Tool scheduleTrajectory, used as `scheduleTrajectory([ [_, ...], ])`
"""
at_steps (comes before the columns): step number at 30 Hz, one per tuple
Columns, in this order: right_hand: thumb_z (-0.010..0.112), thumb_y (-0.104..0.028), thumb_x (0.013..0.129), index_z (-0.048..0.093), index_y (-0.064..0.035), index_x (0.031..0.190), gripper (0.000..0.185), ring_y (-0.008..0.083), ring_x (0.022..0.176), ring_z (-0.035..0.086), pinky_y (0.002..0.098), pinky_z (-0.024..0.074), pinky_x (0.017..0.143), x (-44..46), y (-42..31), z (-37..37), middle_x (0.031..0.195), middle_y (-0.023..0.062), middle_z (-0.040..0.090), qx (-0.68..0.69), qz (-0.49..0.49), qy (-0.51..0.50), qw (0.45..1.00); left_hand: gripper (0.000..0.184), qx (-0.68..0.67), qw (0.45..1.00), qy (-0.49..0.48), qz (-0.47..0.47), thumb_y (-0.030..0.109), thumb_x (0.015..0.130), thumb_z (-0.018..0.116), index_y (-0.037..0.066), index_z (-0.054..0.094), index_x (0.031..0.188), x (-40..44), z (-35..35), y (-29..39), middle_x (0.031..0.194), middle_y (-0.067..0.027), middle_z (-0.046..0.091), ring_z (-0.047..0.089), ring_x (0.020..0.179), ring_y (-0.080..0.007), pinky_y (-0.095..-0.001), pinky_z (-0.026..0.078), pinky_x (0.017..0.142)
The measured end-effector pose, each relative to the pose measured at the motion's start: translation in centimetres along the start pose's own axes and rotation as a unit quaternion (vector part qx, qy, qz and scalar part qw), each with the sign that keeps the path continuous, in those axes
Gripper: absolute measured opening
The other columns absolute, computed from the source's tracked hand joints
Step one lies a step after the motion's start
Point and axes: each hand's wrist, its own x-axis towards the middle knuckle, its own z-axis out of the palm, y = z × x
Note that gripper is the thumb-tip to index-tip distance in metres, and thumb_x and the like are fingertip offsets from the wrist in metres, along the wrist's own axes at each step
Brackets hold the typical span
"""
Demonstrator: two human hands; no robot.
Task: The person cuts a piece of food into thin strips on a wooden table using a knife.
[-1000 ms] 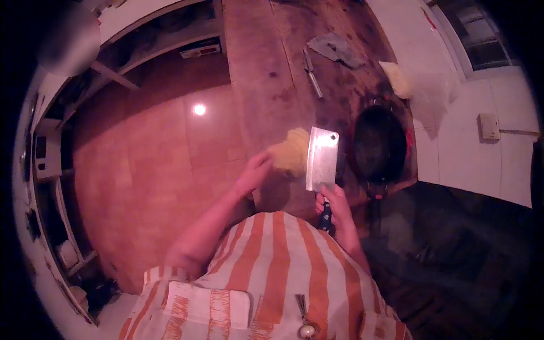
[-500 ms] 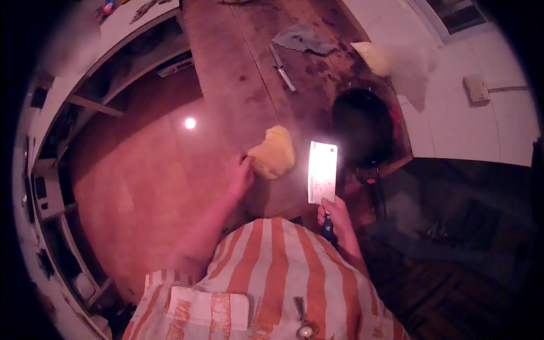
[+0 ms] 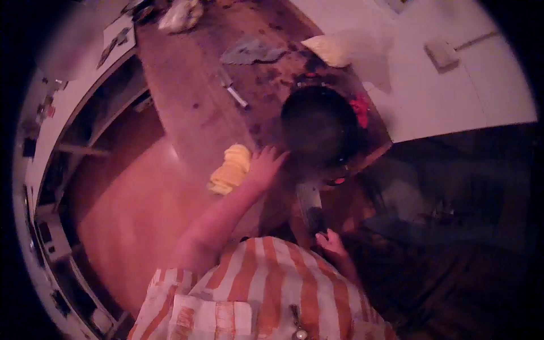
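My left hand [image 3: 267, 166] reaches over the wooden counter with its fingers spread, touching or just beside a soft yellow folded bundle [image 3: 231, 170]. The bundle lies in layers at the counter's near edge; whether it is cloth or food I cannot tell. Right of the left fingertips stands a dark round pan [image 3: 320, 127]. Low on the right, my right hand [image 3: 333, 245] is closed around the dark handle of a cleaver [image 3: 309, 198]. The broad blade points away from me, just below the pan, and looks dim.
A small knife [image 3: 237, 97] lies on the wooden counter [image 3: 187, 73] near a crumpled grey cloth [image 3: 252, 51]. Behind the pan is a clear bag with yellow contents [image 3: 328, 51]. Something red [image 3: 360, 109] sits at the pan's right. Open shelves [image 3: 85, 150] run along the left.
My left hand has moved right, from the yellow bundle's left side to its right. The cleaver has dropped lower and no longer glares. The view has shifted, and the bundle looks more folded.
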Motion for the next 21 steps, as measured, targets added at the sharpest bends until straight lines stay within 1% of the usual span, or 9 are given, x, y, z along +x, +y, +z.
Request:
scheduleTrajectory([
  [3, 0.056, -0.027, 0.080, 0.047, 0.0048, 0.104, 0.041, 0.0163, 0.069, 0.052, 0.0300, 0.0441, 0.058, -1.1, -3.1, -2.1, 0.074, 0.0098, 0.055, 0.085, 0.085, -0.074, 0.990, 0.054, 0.038, 0.991, -0.120, -0.035, 0.010, 0.067, 0.055, 0.014, 0.044, 0.119, 0.6, 1.0, 0.1, 0.109, -0.0136, 0.049, 0.044, 0.105, -0.0315, -0.0423, 0.036, 0.085],
  [5, 0.055, -0.026, 0.080, 0.045, 0.0009, 0.110, 0.042, 0.0119, 0.062, 0.050, 0.0275, 0.0428, 0.051, -0.2, 3.0, -0.7, 0.071, 0.0072, 0.052, 0.057, 0.030, -0.030, 0.997, 0.053, 0.085, 0.986, -0.137, -0.035, 0.010, 0.066, 0.056, 0.012, 0.045, 0.117, 0.3, 1.8, -0.1, 0.104, -0.0130, 0.050, 0.046, 0.100, -0.0321, -0.0413, 0.037, 0.083],
  [7, 0.055, -0.024, 0.081, 0.047, -0.0012, 0.104, 0.033, 0.0078, 0.056, 0.047, 0.0251, 0.0398, 0.045, -1.1, 1.7, -1.7, 0.069, 0.0056, 0.050, 0.268, 0.036, -0.042, 0.962, 0.048, 0.077, 0.985, -0.152, -0.008, 0.012, 0.068, 0.053, 0.012, 0.046, 0.115, -0.4, 1.6, 0.1, 0.100, -0.0130, 0.052, 0.048, 0.096, -0.0314, -0.0399, 0.039, 0.080],
  [8, 0.055, -0.024, 0.081, 0.047, -0.0012, 0.104, 0.033, 0.0078, 0.056, 0.047, 0.0251, 0.0398, 0.045, -1.1, 2.5, -1.9, 0.069, 0.0056, 0.050, 0.274, 0.035, -0.037, 0.960, 0.043, 0.068, 0.983, -0.169, 0.007, 0.013, 0.071, 0.049, 0.012, 0.046, 0.114, -0.8, 1.4, 0.4, 0.096, -0.0130, 0.053, 0.050, 0.091, -0.0308, -0.0385, 0.040, 0.078],
  [14, 0.054, -0.019, 0.082, 0.048, -0.0035, 0.083, 0.017, 0.0095, 0.047, 0.047, 0.0259, 0.0386, 0.041, -1.6, 6.7, -3.9, 0.060, 0.0036, 0.050, 0.301, 0.115, 0.004, 0.947, 0.035, -0.256, 0.954, -0.151, -0.036, 0.006, 0.071, 0.056, 0.007, 0.050, 0.106, -2.1, 0.5, 6.8, 0.099, -0.0169, 0.054, 0.052, 0.092, -0.0335, -0.0374, 0.044, 0.078],
  [16, 0.052, -0.017, 0.082, 0.047, -0.0033, 0.082, 0.014, 0.0107, 0.044, 0.046, 0.0272, 0.0385, 0.040, -2.0, 7.1, -5.1, 0.057, 0.0027, 0.049, 0.294, 0.098, 0.027, 0.950, 0.034, -0.447, 0.850, -0.234, -0.149, 0.005, 0.071, 0.058, 0.004, 0.051, 0.105, -0.6, -0.1, 10.1, 0.102, -0.0104, 0.055, 0.052, 0.095, -0.0187, -0.0286, 0.041, 0.083],
  [17, 0.052, -0.017, 0.082, 0.047, -0.0033, 0.082, 0.014, 0.0107, 0.044, 0.046, 0.0272, 0.0385, 0.040, -2.3, 7.2, -5.7, 0.057, 0.0027, 0.049, 0.296, 0.098, 0.030, 0.950, 0.034, -0.447, 0.850, -0.235, -0.147, 0.005, 0.071, 0.058, 0.004, 0.051, 0.105, 0.8, -0.5, 11.6, 0.102, -0.0104, 0.055, 0.052, 0.095, -0.0187, -0.0286, 0.041, 0.083],
  [19, 0.051, -0.014, 0.082, 0.049, -0.0028, 0.083, 0.012, 0.0108, 0.045, 0.047, 0.0276, 0.0395, 0.041, -2.7, 7.2, -6.6, 0.058, 0.0032, 0.050, 0.287, 0.124, 0.049, 0.948, 0.028, -0.579, 0.779, -0.180, -0.157, 0.005, 0.074, 0.057, 0.003, 0.051, 0.101, 4.6, -0.9, 13.9, 0.093, -0.0055, 0.055, 0.048, 0.089, -0.0109, -0.0259, 0.041, 0.080],
  [21, 0.050, -0.013, 0.082, 0.050, -0.0021, 0.085, 0.011, 0.0110, 0.046, 0.047, 0.0274, 0.0398, 0.041, -2.8, 7.1, -7.1, 0.059, 0.0033, 0.051, 0.263, 0.134, 0.058, 0.954, 0.025, -0.543, 0.814, -0.181, -0.095, 0.005, 0.074, 0.056, 0.003, 0.051, 0.098, 9.3, 0.1, 15.5, 0.091, -0.0048, 0.054, 0.048, 0.086, -0.0100, -0.0264, 0.041, 0.078],
])
